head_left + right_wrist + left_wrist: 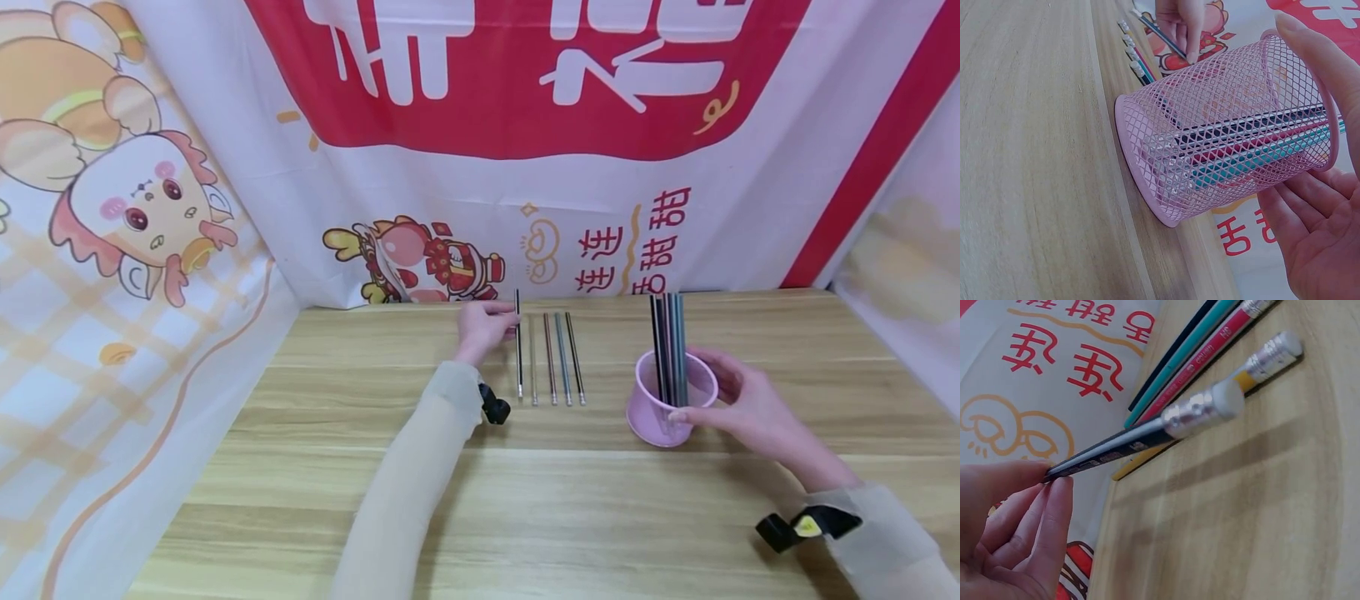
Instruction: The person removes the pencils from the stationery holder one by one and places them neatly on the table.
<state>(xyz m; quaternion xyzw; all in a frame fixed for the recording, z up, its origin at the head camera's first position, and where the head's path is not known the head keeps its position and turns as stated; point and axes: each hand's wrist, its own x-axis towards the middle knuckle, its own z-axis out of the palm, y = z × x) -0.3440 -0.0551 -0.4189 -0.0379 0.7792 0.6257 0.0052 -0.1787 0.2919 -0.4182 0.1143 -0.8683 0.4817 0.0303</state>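
My left hand (486, 330) pinches a black pencil (518, 358) between thumb and fingertips. In the left wrist view, its white eraser end (1229, 400) points toward the camera, raised off the table. Just right of it, a yellow pencil (534, 367), a red pencil (551, 362), a teal pencil (562, 358) and another black pencil (575, 358) lie side by side. My right hand (738, 404) holds a pink mesh pencil cup (652, 421), thumb at the near rim and fingers behind. Several pencils (1241, 150) stand in the cup, eraser ends down, in black, red and teal.
The wood-grain table (562, 517) reaches back to a white and red printed cloth (510, 125). A cartoon-patterned cloth (120, 333) hangs along the left side. Black wrist cameras (495, 406) are strapped to both sleeves.
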